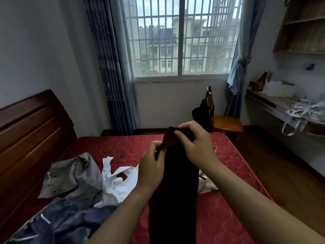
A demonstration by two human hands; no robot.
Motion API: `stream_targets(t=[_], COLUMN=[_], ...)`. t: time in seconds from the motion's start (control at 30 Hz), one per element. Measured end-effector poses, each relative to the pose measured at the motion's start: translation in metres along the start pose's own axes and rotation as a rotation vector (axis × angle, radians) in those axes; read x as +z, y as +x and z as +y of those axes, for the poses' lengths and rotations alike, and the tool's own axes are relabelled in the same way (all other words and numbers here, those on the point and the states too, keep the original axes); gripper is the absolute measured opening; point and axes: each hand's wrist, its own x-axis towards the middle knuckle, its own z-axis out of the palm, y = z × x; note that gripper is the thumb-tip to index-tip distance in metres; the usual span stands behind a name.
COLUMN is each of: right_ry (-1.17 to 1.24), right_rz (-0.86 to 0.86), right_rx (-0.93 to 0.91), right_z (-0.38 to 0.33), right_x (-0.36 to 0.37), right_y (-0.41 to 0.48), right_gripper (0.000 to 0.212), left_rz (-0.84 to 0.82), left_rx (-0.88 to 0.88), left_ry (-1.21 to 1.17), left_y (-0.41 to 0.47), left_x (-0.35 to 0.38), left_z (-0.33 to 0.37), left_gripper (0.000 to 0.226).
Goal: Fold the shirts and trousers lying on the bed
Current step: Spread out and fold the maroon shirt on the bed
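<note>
Held garment: dark garment point(174, 191), centre of frame, hanging lengthwise over the red bed point(221, 219); lower end cut off by the bottom edge, type unclear
Left hand point(151, 166): pinches its upper left edge
Right hand point(195, 143): grips its top corner, close beside the left
Partly hidden: beige cloth point(205, 184) behind the garment
Lower left pile: grey garment point(70, 176), white shirt point(119, 184), blue denim point(61, 224) cut off by the frame
Desk point(274, 103), right edge: clutter too blurred to identify

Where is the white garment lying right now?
In the head view, the white garment lies crumpled left of centre on the red mattress, between the grey garment and the left hand.
</note>
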Motion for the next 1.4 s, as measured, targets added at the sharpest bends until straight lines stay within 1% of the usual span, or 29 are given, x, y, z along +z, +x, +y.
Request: stream_targets(t=[0.1,0.2,0.23,0.33,0.43,0.53,0.6,0.67,0.73,0.83,0.97,1.07,1.23,1.3,1.4], right_ry=[0.070,0.119,0.115,0.063,0.012,0.009,0.001,-0.023,-0.041,-0.069,-0.085,-0.086,-0.098,-0.100,-0.103], right_rz=[0.017,0.028,0.024,-0.022,0.003,0.079,0.092,0.053,0.023,-0.025,-0.085,-0.091,-0.105,-0.118,-0.123], right_rx=[0.047,0.126,0.143,0.168,0.111,0.065,0.069,0.072,0.062,0.034,0.032,0.049,0.046,0.046,0.047], right_z=[0.005,0.011,0.013,0.021,0.027,0.034,0.044,0.056,0.066,0.077,0.090,0.100,0.110,0.113,0.118], right_x=[-0.002,-0.003,-0.004,-0.010,-0.023,-0.039,-0.051,-0.063,-0.075,-0.091,-0.106,-0.115,-0.121,-0.123,-0.130], right_y=[-0.004,-0.009,-0.010,-0.008,-0.003,0.002,0.001,-0.003,-0.007,-0.008,-0.009,-0.006,0.000,0.001,0.003], right_gripper=[0.013,0.024,0.024,0.015,0.013,0.013,0.014,0.015,0.015,0.017,0.017,0.017,0.018,0.018,0.018], left_rz=[0.003,-0.019,-0.038,-0.100,-0.143,-0.172,-0.188,-0.147,-0.103,-0.073,0.008,0.030,0.075,0.091,0.067], left_rx=[-0.007,0.008,0.007,-0.007,0.014,-0.013,-0.032,-0.034,-0.063,-0.086,0.000,-0.015,-0.151,-0.144,-0.087], left_ry=[-0.057,-0.049,-0.045,-0.038,0.038,0.146,0.176,0.198,0.208,0.209,0.255,0.277,0.256,0.268,0.290], left_y=[0.002,0.005,0.005,0.004,-0.001,-0.015,-0.033,-0.053,-0.069,-0.084,-0.092,-0.089,-0.083,-0.081,-0.077], left_x=[0.008,0.016,0.018,0.024,0.030,0.039,0.051,0.064,0.076,0.093,0.110,0.116,0.126,0.129,0.128], left_z=[-0.001,-0.001,-0.002,-0.006,-0.014,-0.027,-0.038,-0.050,-0.058,-0.062,-0.056,-0.053,-0.054,-0.054,-0.050], left_gripper=[0.013,0.014,0.015,0.012,0.010,0.021,0.033,0.043,0.045,0.044,0.033,0.026,0.030,0.029,0.029])
